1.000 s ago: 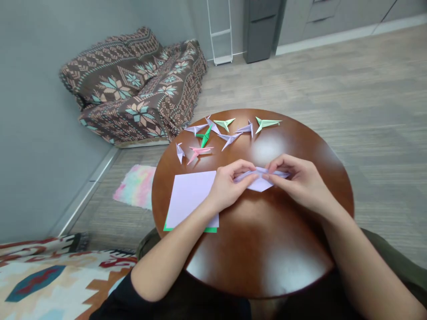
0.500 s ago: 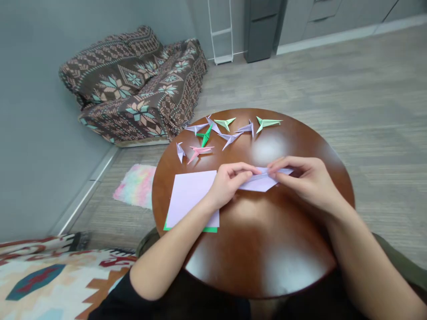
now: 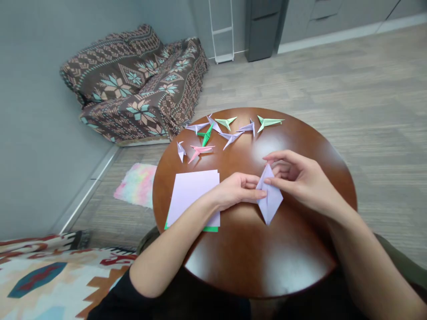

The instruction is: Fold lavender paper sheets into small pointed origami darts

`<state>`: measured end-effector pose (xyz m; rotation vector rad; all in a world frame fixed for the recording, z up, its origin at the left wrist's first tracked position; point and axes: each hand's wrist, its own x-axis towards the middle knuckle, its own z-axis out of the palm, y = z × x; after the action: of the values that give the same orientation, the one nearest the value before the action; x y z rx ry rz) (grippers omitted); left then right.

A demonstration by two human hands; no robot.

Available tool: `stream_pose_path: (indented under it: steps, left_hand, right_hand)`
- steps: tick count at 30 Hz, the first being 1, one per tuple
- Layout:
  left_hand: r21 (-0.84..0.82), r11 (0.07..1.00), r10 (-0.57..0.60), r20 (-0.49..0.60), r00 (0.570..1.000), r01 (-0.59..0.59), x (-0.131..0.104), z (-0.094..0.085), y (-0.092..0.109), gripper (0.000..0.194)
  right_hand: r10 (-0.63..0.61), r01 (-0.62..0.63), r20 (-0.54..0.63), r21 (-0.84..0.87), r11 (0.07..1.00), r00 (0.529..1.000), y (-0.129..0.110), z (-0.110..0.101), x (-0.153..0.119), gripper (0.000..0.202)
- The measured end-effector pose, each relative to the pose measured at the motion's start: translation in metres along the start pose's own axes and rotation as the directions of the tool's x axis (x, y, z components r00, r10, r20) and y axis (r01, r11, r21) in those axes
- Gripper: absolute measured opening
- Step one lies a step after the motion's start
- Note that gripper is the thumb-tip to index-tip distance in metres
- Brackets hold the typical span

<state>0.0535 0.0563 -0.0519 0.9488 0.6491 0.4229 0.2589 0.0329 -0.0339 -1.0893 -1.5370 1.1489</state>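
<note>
A folded lilac paper [image 3: 272, 199], shaped like a diamond with its long points up and down, is held over the round brown table [image 3: 247, 262]. My left hand [image 3: 238, 191] pinches its left side, thumb on the front face. My right hand [image 3: 296, 175] grips its upper right part with the thumb in front; some fingers are behind it. Left of the hands lies a stack of lilac sheets [image 3: 190, 191], with a green sheet showing under its lower edge.
Several folded paper figures lie at the table's far side, among them a pink one [image 3: 201, 151], a dark green one [image 3: 206, 135] and a light green one [image 3: 268, 122]. A covered sofa [image 3: 140, 89] and a fluffy rug [image 3: 135, 184] are beyond the table.
The lilac paper has turned from lying lengthwise to standing point-up and come slightly nearer. My left hand has moved right and down with it; my right hand has shifted its grip.
</note>
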Motion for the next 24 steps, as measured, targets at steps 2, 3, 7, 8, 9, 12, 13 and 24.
stream_pose_path:
  steps: [2,3,7,8,9,12,13,24]
  left_hand:
    - [-0.011,0.999,0.044,-0.012,0.999,-0.044,0.001,0.0,-0.001,0.048]
    - [-0.037,0.997,0.061,-0.032,0.998,-0.062,0.002,0.001,-0.002,0.047]
    - [-0.223,0.957,0.142,-0.201,0.969,-0.186,0.004,0.003,0.001,0.042]
    - [-0.259,0.939,0.162,-0.246,0.955,-0.226,0.004,0.004,0.002,0.039]
    - [-0.285,0.922,0.181,-0.284,0.942,-0.263,0.004,0.005,0.004,0.035]
    - [-0.334,0.885,0.217,-0.317,0.923,-0.323,0.002,0.007,0.007,0.025]
    - [-0.351,0.877,0.221,-0.311,0.925,-0.327,0.002,0.008,0.008,0.023]
    - [-0.52,0.765,0.118,-0.465,0.877,-0.379,0.004,0.005,0.012,0.012]
  right_hand:
    - [-0.061,0.06,-0.054,-0.021,0.998,0.997,0.0,0.005,-0.001,0.038]
    - [-0.111,0.107,-0.07,-0.063,0.992,0.991,-0.001,0.006,-0.001,0.033]
    - [-0.36,0.31,-0.047,-0.415,0.855,0.932,-0.005,0.008,-0.005,0.008]
    - [-0.403,0.335,-0.025,-0.509,0.793,0.915,-0.007,0.008,-0.006,0.007]
    - [-0.437,0.35,-0.007,-0.588,0.729,0.9,-0.007,0.009,-0.006,0.007]
    - [-0.501,0.362,0.032,-0.731,0.579,0.865,-0.007,0.015,-0.007,0.018]
    - [-0.513,0.358,0.033,-0.753,0.551,0.858,-0.005,0.017,-0.007,0.018]
    - [-0.534,0.294,-0.189,-0.663,0.689,0.824,-0.004,0.018,-0.006,0.031]
